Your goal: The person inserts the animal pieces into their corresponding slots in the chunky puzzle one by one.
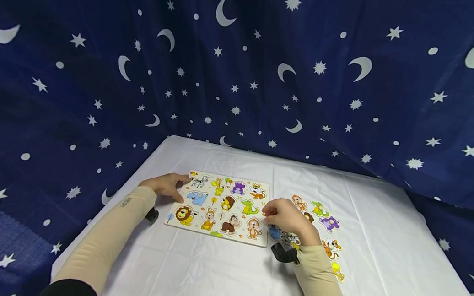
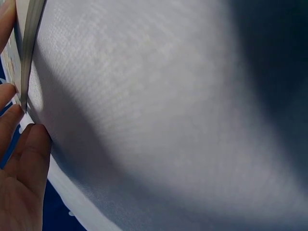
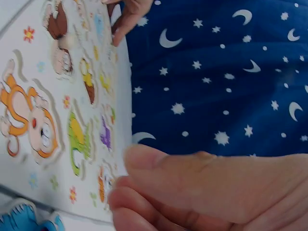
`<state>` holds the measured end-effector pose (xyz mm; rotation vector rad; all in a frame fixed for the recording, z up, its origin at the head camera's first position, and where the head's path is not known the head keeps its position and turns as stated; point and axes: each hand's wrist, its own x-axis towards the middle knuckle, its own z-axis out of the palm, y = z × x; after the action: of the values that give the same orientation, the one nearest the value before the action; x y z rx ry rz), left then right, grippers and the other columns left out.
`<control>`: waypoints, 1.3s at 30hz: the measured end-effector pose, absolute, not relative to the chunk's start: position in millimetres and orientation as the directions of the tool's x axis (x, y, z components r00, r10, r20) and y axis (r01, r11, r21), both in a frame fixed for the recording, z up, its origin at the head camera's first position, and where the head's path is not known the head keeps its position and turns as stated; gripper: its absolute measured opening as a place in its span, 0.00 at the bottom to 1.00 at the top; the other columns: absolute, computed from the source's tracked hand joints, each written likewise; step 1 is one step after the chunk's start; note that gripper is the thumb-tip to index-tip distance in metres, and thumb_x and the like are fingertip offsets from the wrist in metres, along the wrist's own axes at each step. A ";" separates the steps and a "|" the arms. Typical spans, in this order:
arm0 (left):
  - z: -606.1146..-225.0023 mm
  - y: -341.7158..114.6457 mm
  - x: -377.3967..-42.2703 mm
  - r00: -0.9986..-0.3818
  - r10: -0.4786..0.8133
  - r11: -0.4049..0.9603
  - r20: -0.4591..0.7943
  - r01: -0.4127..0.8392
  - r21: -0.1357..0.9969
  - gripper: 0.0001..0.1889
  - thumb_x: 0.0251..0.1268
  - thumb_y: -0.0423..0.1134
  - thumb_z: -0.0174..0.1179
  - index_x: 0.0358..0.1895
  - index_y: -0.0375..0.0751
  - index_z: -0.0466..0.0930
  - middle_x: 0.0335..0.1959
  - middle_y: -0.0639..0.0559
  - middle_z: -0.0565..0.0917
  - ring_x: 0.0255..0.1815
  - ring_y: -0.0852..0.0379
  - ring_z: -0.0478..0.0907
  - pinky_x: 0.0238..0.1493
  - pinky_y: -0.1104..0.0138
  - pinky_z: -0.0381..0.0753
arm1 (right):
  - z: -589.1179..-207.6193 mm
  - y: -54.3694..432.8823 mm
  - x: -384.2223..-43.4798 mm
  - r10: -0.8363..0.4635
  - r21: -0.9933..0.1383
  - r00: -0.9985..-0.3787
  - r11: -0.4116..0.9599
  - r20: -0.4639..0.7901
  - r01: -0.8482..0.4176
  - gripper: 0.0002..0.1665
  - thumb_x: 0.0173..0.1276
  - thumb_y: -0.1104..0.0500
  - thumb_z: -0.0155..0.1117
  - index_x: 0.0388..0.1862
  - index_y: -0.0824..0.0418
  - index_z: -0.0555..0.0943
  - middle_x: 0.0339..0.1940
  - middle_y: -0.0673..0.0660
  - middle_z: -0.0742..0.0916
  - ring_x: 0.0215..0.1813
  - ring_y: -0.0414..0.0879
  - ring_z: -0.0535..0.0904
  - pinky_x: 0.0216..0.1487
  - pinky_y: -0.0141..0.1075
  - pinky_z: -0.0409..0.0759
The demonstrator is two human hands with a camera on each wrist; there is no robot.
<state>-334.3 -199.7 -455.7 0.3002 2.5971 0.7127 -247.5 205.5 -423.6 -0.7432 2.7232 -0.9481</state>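
Observation:
A wooden animal puzzle board (image 1: 203, 212) lies flat on the white cloth, its animal pictures facing up. At its left edge rests my left hand (image 1: 169, 185), thumb and fingers spread apart; the left wrist view catches fingertips (image 2: 36, 139) against the board's rim. Above the right edge, near the monkey picture (image 1: 254, 228), hovers my right hand (image 1: 287, 216). Its fingers bend loosely, with the thumb (image 3: 159, 166) close over them and no object visible between. Beneath that hand, partly hidden, lie a blue piece (image 1: 274, 233) and a zebra piece (image 1: 290, 237).
Loose animal pieces lie right of the board: a monkey (image 1: 299, 202), a crocodile (image 1: 319, 209), a purple hippo (image 1: 329, 223), a tiger (image 1: 331, 248) and a yellow piece (image 1: 338, 271). A dark blue curtain (image 1: 242, 66) with moons and stars hangs behind the table (image 1: 195, 273).

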 end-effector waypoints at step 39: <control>-458.8 -203.4 -336.2 -0.884 0.313 0.826 -0.347 0.074 0.558 0.48 0.48 0.40 0.78 0.76 0.44 0.64 0.80 0.41 0.58 0.82 0.36 0.49 0.81 0.43 0.49 | -393.3 287.5 -229.7 -0.366 -0.583 -0.931 0.759 -0.014 -0.289 0.10 0.60 0.66 0.68 0.40 0.68 0.85 0.33 0.55 0.89 0.36 0.41 0.81 0.38 0.36 0.81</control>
<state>-336.2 -203.4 -458.8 0.2878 2.5776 0.7638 -229.7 287.5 -393.3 -0.5283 2.8261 -0.9046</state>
